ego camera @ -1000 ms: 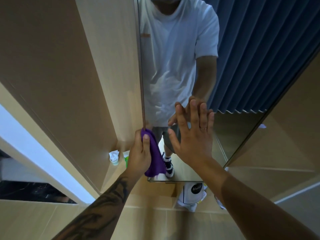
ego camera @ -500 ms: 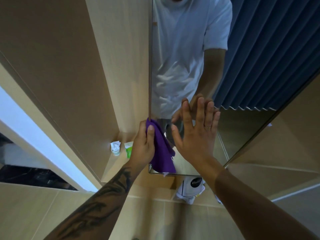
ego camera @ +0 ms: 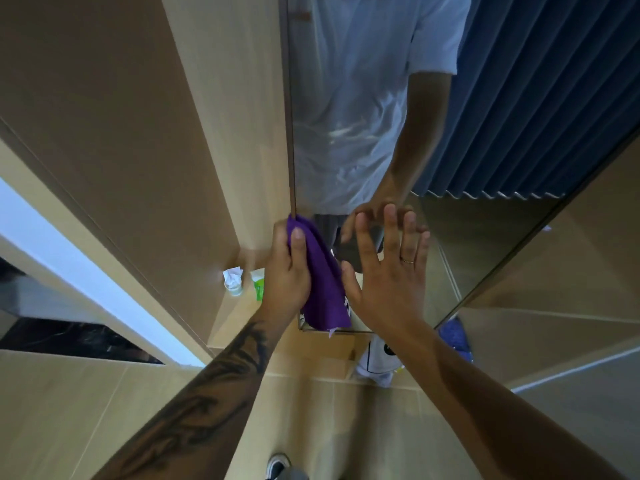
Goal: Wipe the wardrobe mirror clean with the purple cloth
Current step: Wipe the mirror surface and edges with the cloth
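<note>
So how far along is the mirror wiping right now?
Early to midway, I'd judge. In hand: the left hand grips the purple cloth at the lower left edge of the mirror, while the right hand lies flat on the glass. Left: whitish streaks higher up. No stretch looks plainly finished.

Setting: a room in a home, most likely a bedroom, seen from above and close to the furniture.
Furniture: a tall wardrobe (ego camera: 145, 109) in pale wood finish is fitted with a full-length mirror (ego camera: 485, 244).
Window dressing: pleated dark blue curtains (ego camera: 540, 98) are reflected in the glass.
Floor: light wood-look flooring (ego camera: 62, 420) is laid throughout.
Household items: a green-and-white tube (ego camera: 257, 284) and a small white container (ego camera: 232, 280) are set at the wardrobe's foot.
</note>
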Demonstrator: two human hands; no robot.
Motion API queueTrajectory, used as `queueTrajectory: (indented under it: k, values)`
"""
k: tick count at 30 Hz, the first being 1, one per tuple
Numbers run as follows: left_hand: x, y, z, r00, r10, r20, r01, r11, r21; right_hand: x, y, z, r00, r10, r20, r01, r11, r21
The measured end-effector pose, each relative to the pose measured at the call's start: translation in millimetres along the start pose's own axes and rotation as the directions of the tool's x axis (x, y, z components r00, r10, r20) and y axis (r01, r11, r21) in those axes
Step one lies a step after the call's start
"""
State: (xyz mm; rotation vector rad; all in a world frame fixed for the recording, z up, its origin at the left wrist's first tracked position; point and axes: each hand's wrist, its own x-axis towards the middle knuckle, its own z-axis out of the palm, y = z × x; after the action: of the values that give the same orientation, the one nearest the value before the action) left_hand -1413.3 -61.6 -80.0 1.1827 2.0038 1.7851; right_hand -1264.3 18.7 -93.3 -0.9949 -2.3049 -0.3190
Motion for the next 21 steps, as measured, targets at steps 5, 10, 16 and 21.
queueTrajectory:
  k: [5, 10, 16, 21]
  values:
    - [-7, -10, -5, 0.997, -0.051, 0.064, 0.046, 0.995, 0.087, -1, 4, -3, 0.999, -0.007, 0.04, 0.008, 1.0, -0.014]
    - [21, 50, -13, 0.989, 0.105, -0.099, -0.104, 0.994, 0.016, 0, 0, -2, 1.0, 0.003, 0.011, -0.003, 1.0, 0.004]
    - [0, 18, 9, 0.991, -0.07, -0.116, 0.061, 0.995, -0.077, -6, -2, 9, 1.0, 0.023, 0.005, -0.024, 0.999, 0.025]
    - [-21, -12, 13, 0.979, -0.194, -0.057, 0.194, 0.981, -0.019, -18, 0, 22, 1.0, -0.004, -0.029, 0.006, 0.999, 0.04]
